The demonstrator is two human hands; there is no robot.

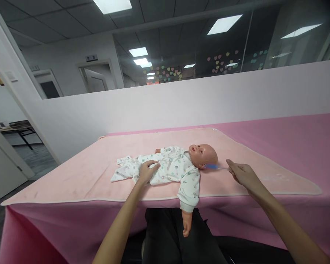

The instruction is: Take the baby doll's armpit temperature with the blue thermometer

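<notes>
Baby doll lay on its back on a peach towel, near the worktop's front edge, about midway along the towel. Head pointed to the worktop's right end, feet to the left end. White patterned outfit on; near arm stuck out past the front edge, forearm hanging over the person's dark trousers.

Left hand rested on the outfit around the hip, fingers loosely spread, thumb apart from them. Right hand was off the head's right side, pinching the thin handle of a blue-tipped stick. Blue end sat right at the doll's near ear; couldn't tell if touching. Pink cloth covered the worktop and hung down its front. White wall ran along the back edge.
</notes>
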